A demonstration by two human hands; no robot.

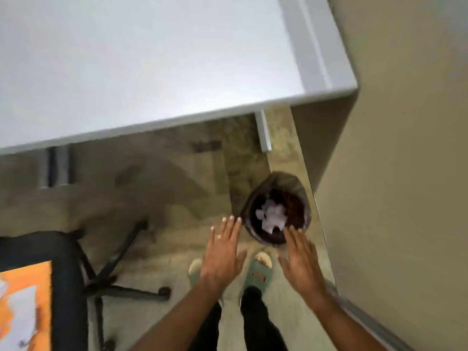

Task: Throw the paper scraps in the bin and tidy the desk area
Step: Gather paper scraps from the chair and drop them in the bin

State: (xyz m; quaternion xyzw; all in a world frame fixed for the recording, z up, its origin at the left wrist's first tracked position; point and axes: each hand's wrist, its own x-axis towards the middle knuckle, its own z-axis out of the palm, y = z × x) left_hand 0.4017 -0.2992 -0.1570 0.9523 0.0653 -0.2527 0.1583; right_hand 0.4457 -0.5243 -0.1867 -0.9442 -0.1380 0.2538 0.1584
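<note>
On the floor right of centre, below the white desk (152,59), the bin (276,209) holds paper scraps (272,215); both hands, left hand (222,252) and right hand (301,259), hover with fingers spread wide and empty, so check that nothing missed.

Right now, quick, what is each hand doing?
Left hand: open, fingers spread, holding nothing.
Right hand: open, empty, by the bin with paper scraps inside.

White paper scraps (271,215) in dark bin (255,198); pale grey desk (152,59).

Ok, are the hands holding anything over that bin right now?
Nothing is held. The left hand and right hand are both open, fingers spread, above the floor beside the dark round bin, where white paper scraps lie inside.
</note>
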